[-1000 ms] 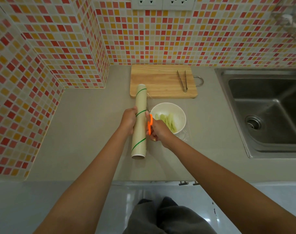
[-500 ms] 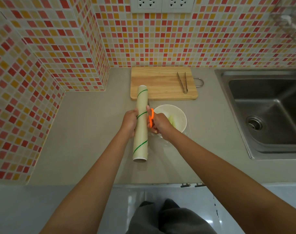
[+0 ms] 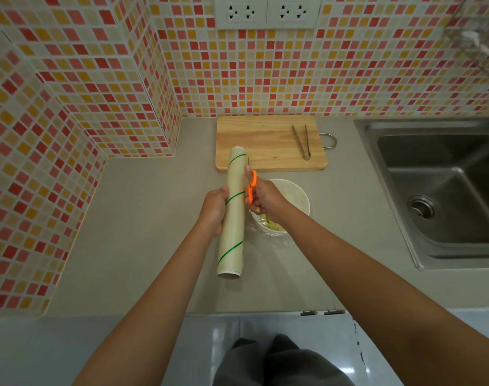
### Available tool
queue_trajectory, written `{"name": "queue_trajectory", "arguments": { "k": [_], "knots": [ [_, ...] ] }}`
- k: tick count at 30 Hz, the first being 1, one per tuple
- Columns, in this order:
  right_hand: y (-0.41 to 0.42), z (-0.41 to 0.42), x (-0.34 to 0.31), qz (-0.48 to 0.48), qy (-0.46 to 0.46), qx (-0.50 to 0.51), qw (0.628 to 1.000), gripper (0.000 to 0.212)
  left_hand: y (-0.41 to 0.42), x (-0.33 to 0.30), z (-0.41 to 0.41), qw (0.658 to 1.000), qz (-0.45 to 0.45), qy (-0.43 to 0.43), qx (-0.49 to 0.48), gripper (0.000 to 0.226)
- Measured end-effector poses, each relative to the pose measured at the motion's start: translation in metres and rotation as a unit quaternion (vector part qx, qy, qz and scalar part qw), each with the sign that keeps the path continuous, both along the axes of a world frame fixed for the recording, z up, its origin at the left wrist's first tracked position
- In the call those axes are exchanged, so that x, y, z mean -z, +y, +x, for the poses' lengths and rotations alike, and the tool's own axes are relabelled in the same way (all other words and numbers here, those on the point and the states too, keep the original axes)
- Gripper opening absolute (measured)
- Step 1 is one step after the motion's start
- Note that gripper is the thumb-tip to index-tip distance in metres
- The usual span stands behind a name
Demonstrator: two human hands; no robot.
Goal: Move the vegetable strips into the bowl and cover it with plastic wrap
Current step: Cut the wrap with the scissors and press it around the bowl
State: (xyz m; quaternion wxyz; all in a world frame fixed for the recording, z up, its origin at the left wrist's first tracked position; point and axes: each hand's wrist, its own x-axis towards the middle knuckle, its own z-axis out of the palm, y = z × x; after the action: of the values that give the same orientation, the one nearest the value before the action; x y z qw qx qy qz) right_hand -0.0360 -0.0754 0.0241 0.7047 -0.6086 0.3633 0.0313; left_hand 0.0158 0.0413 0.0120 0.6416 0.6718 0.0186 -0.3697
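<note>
The left hand (image 3: 214,208) grips the plastic wrap roll (image 3: 233,210), fingers curled round its middle. No legible print; only green stripes show. The right hand (image 3: 263,200) pinches orange-handled scissors (image 3: 251,186) beside the roll. Behind the right fingers stands the white bowl (image 3: 300,197) holding vegetable strips (image 3: 272,225).

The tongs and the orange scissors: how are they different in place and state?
The tongs lie untouched on the cutting board; the orange scissors are gripped in the right hand, beside the wrap roll. The tongs are bare grey metal; the scissors have orange handles. Both are two-armed kitchen tools.
</note>
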Motion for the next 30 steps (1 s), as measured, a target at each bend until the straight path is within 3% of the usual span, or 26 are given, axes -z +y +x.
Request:
{"name": "queue_trajectory", "arguments": {
  "k": [20,30],
  "knots": [
    [-0.017,0.022,-0.003,0.003,0.003,0.009,1.0,0.058,0.01,0.0,-0.005,1.0,-0.006,0.01,0.002,0.033],
    [-0.042,0.02,-0.03,-0.032,-0.04,0.028,0.998,0.038,0.03,0.008,-0.01,0.999,0.038,0.015,-0.025,0.031]
  ]
}}
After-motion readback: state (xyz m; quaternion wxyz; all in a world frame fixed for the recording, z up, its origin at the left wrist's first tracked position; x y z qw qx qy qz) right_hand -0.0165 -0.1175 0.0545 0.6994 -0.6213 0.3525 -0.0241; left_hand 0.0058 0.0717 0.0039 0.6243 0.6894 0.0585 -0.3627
